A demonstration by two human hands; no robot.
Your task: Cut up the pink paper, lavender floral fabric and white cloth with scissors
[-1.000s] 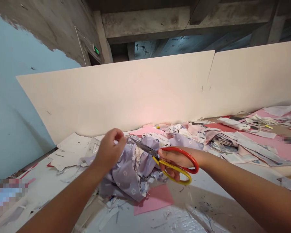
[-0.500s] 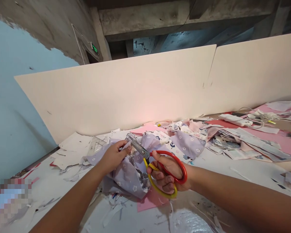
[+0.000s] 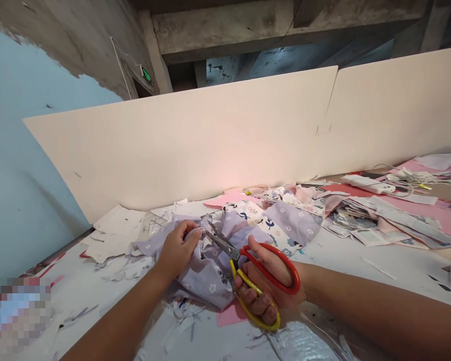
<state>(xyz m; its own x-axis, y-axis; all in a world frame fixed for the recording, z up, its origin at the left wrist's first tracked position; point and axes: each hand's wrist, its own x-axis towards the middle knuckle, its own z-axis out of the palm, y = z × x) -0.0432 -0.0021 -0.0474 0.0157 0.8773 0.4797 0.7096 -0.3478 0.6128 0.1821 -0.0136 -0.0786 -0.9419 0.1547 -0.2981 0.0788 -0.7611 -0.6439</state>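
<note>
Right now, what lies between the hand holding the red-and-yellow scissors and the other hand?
In the head view, bunched lilac floral cloth and the scissors' steel blades lie between the right hand and the left hand.

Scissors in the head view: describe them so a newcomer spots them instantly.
Find the tall cream board at the back of the table. In front of it, the left hand grips a crumpled lilac floral fabric. The scissors sit in the right hand, steel blades pointing at the fabric, set apart by one red and one yellow handle loop.

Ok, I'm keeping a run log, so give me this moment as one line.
left hand gathers lilac floral fabric | right hand holds red-and-yellow scissors | blades at fabric beside left hand
</note>
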